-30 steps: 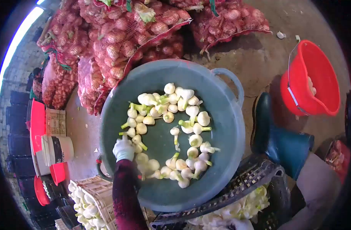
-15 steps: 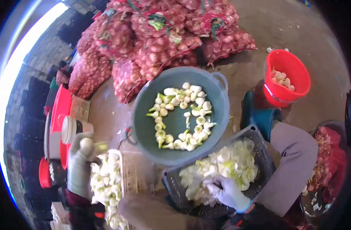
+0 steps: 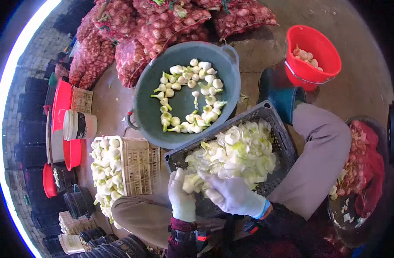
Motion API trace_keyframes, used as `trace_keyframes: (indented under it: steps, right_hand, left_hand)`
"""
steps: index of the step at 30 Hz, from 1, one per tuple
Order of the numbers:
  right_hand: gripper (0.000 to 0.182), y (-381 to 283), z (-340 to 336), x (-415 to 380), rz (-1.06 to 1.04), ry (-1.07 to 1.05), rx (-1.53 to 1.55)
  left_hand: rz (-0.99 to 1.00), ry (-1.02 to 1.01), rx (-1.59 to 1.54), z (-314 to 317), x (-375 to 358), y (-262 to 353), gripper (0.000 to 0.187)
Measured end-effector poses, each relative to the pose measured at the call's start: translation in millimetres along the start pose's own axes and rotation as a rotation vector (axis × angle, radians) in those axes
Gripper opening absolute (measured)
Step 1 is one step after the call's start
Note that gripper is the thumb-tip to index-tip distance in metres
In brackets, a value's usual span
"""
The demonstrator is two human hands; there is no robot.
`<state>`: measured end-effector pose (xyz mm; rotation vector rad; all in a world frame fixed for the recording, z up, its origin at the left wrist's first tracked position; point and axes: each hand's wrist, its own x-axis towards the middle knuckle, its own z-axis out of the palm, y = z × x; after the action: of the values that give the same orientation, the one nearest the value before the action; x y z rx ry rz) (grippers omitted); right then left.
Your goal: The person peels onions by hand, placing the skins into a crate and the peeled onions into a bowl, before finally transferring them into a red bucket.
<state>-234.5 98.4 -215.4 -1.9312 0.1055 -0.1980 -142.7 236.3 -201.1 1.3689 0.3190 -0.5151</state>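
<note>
My left hand (image 3: 181,197), in a white glove, is closed around a pale onion (image 3: 192,182) with a greenish neck. It is over the near left corner of a black crate (image 3: 287,142). Close beside the onion is my right hand (image 3: 240,195), also gloved, with its fingers curled. What they hold, if anything, is hidden. Beneath and beyond both hands, a heap of whitish-green onion peels (image 3: 231,150) fills much of the crate. Left of my left hand, peeled-looking white onions (image 3: 106,172) are piled at a cream plastic basket (image 3: 141,165).
A grey-green tub (image 3: 152,116) ahead holds a ring of white onions (image 3: 175,81). Behind it lie full red mesh sacks (image 3: 158,30). A red bucket (image 3: 313,56) with bulbs stands at the right, beyond a boot (image 3: 287,99). Another mesh sack (image 3: 369,167) lies far right.
My left hand has come from the white onions on the left, bringing an onion to my right hand over the crate. The view has shifted, so the tub and sacks appear higher.
</note>
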Motion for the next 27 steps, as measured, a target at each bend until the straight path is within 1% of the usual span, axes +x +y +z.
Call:
trace_keyframes:
  steps: [1, 2, 3, 5, 6, 7, 9, 10, 11, 13, 14, 15, 17, 18, 19, 20, 21, 23, 24, 25, 26, 27]
  right_hand:
    - [0.047, 0.7, 3.8, 0.8, 0.054, -0.092, -0.159]
    - [0.047, 8.0, 11.5, 1.1, 0.072, -0.156, -0.298]
    - [0.047, 18.5, 17.0, 1.6, 0.089, -0.153, -0.299]
    - [0.052, 25.7, 14.9, 10.7, 0.075, 0.002, -0.178]
    - [0.051, 27.7, 6.4, 11.7, 0.251, -0.012, 0.040]
    - [0.051, 33.9, 5.4, 14.7, 0.261, -0.013, 0.038]
    - [0.044, 51.4, 11.3, 18.3, 0.221, -0.001, 0.184]
    - [0.033, 52.2, 18.4, 19.8, 0.267, -0.064, 0.294]
    - [0.033, 54.7, 20.8, 20.7, 0.270, -0.065, 0.291]
    - [0.027, 56.2, 24.2, 21.7, 0.540, -0.151, 0.417]
    - [0.025, 56.6, 25.9, 21.4, 0.583, -0.158, 0.455]
    - [0.025, 56.8, 26.2, 20.9, 0.586, -0.153, 0.452]
    - [0.020, 57.3, 24.6, 18.5, 0.671, -0.031, 0.777]
    - [0.020, 56.4, 23.3, 18.9, 0.673, -0.032, 0.772]
    - [0.019, 55.1, 21.7, 20.4, 0.681, -0.004, 0.869]
    - [0.019, 54.7, 21.5, 21.8, 0.687, 0.028, 0.968]
    - [0.019, 56.7, 25.3, 22.2, 0.689, 0.027, 0.968]
    - [0.019, 58.3, 33.3, 21.4, 0.550, 0.099, 0.845]
    - [0.019, 58.7, 31.3, 18.2, 0.556, 0.094, 0.846]
    - [0.018, 53.8, 19.9, 21.5, 0.630, 0.131, 0.876]
    - [0.018, 49.4, 12.0, 25.2, 0.695, 0.170, 0.902]
    - [0.018, 45.6, 11.1, 25.8, 0.679, 0.170, 0.898]
  left_hand:
    - [-0.039, -0.009, -0.034, -1.8, 5.5, -5.3, 0.031]
    - [-0.001, -0.016, 0.013, -4.3, 9.9, -13.2, 0.043]
    - [-0.016, -0.023, 0.017, -5.6, 12.2, -16.5, 0.043]
    - [-0.012, -0.072, 0.102, -7.2, 16.7, -19.6, 0.054]
    - [-0.023, -0.045, 0.138, -8.6, 18.5, -22.8, 0.066]
    - [-0.033, -0.047, 0.137, -7.9, 19.4, -27.7, 0.066]
    - [-0.008, 0.061, 0.125, -5.3, 23.1, -38.3, 0.068]
    - [-0.023, -0.016, 0.145, -12.0, 24.4, -43.3, 0.070]
    - [-0.026, -0.016, 0.142, -15.7, 27.0, -49.2, 0.070]
    - [0.058, -0.009, 0.209, -20.2, 26.4, -56.3, 0.073]
    - [0.019, -0.109, 0.239, -23.8, 22.3, -55.0, 0.073]
    - [0.017, -0.114, 0.238, -22.4, 20.7, -53.5, 0.073]
    - [0.143, -0.170, 0.213, -9.0, 13.2, -45.9, 0.072]
    - [0.148, -0.169, 0.155, -7.7, 14.3, -47.3, 0.076]
    - [0.148, -0.168, 0.151, -5.9, 11.8, -44.1, 0.076]
    - [0.084, -0.245, 0.205, -3.8, 6.4, -36.8, 0.079]
    - [0.019, -0.321, 0.260, -3.3, 3.6, -31.6, 0.083]
    - [-0.024, -0.319, 0.238, -2.2, 3.1, -28.2, 0.086]
    - [-0.060, -0.278, 0.096, 1.8, 1.8, -25.5, 0.085]
    - [-0.085, -0.241, -0.048, 4.5, 1.1, -22.8, 0.084]
    - [-0.134, -0.330, -0.082, -5.0, 4.7, -23.0, 0.083]
    - [-0.120, -0.337, -0.085, -3.4, 4.1, -22.2, 0.083]
